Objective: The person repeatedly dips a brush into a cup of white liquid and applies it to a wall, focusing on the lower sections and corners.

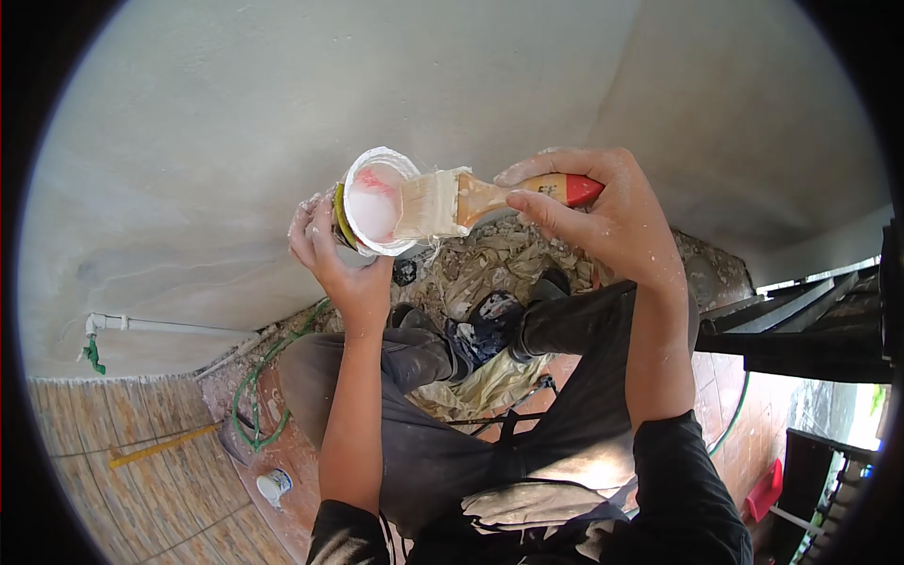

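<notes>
My left hand is wrapped around the side of a small paint can, tilted so its mouth faces me. White paint with a pink-red streak shows inside, and dried white paint crusts the rim. In my right hand is a wide paintbrush, its wooden handle tipped in red and gripped between thumb and fingers. The brush lies roughly level, its pale bristles overlapping the right side of the can's mouth. Whether the bristles touch the paint cannot be made out. Splashes of white mark both hands.
A pale plastered wall rises ahead. Crumpled, paint-spotted sheeting lies by my feet. At left are a green tap on a white pipe, a green hose and a small white tub. A dark metal frame stands right.
</notes>
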Available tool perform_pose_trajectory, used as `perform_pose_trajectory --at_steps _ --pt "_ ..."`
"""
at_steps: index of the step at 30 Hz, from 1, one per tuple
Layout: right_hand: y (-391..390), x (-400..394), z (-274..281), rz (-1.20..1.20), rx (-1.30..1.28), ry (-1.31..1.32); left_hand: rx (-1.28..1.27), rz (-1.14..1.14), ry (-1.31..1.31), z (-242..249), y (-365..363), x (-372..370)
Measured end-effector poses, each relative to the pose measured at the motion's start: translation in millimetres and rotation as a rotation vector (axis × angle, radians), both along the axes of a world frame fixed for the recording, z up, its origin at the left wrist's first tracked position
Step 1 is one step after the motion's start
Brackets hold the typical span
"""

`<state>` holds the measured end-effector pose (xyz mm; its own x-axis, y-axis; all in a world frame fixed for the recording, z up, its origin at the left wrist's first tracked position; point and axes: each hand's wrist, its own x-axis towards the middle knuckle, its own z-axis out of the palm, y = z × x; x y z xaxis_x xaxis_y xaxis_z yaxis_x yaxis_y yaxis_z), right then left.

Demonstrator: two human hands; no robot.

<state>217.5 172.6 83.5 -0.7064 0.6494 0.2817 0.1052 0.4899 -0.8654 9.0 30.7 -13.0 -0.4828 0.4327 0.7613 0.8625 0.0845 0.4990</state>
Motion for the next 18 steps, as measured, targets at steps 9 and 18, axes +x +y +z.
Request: perform_pose_trajectory --at_steps 9,18 --pt "-19 -9 5 -0.041 0.117 -0.068 -0.16 0.014 0.301 -1 -6 1" --pt "-19 -5 13 -0.069 -0.198 0.107 -0.101 -0.03 0.163 3 -1 4"
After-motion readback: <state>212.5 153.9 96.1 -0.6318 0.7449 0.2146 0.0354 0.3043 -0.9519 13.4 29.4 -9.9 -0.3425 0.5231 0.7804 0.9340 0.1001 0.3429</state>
